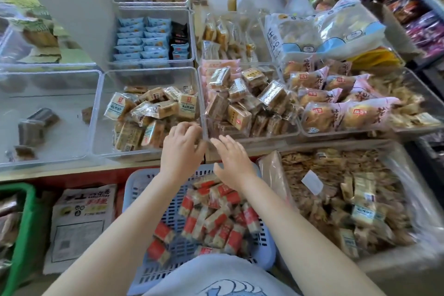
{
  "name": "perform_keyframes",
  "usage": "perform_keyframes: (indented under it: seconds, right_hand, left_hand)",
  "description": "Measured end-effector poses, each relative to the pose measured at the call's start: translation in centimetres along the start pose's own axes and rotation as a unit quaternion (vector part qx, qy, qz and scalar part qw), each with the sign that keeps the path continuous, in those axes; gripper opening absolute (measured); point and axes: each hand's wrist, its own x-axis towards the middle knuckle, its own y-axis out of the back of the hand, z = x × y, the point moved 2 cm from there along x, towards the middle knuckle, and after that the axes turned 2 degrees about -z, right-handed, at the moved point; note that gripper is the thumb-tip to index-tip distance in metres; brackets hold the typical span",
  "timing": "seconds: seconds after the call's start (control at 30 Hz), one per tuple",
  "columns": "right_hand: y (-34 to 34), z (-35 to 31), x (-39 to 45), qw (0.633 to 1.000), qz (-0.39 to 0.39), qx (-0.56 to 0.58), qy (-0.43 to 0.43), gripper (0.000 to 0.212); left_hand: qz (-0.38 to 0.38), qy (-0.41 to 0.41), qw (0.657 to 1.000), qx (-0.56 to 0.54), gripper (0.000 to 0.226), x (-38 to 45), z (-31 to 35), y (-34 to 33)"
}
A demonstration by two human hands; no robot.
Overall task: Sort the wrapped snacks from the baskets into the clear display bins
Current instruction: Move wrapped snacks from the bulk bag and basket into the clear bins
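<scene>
A pale blue plastic basket (141, 190) sits low in front of me, holding several red-and-clear wrapped snacks (216, 221). Above it stand clear display bins: one (103, 113) part-filled with tan wrapped cakes (153, 113), its right neighbour (252, 139) piled with brown wrapped squares (242, 101). My left hand (182, 149) reaches over the front rim where these two bins meet, fingers curled downward; whether it holds anything is hidden. My right hand (230, 161) hovers above the basket's far edge, fingers spread and holding nothing.
A nearly bare clear bin (48, 94) stands at the left, a bin of pink-wrapped buns (336, 101) at the right. A large lined box of brown snacks (341, 199) sits right of the basket, a green crate (26, 223) at far left. Shelves run along the right.
</scene>
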Motion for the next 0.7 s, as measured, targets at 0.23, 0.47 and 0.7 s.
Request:
perform_keyframes:
  seconds: [0.23,0.47,0.7]
  right_hand:
    - [-1.2,11.1,-11.9,0.974,0.087,0.065,-0.201,0.030]
    - [-0.8,21.1,-21.4,0.887,0.058,0.022,-0.458,0.039]
    - [-4.4,25.8,-26.4,0.828,-0.033,0.003,-0.560,0.070]
  left_hand:
    - [-0.399,-0.010,0.916,0.032,0.020,-4.1,7.9,-6.4]
    - [-0.448,-0.073,0.888,0.069,0.024,-6.1,15.2,-11.5]
    - [-0.465,-0.093,0.875,0.094,0.027,-7.3,19.7,-13.8]
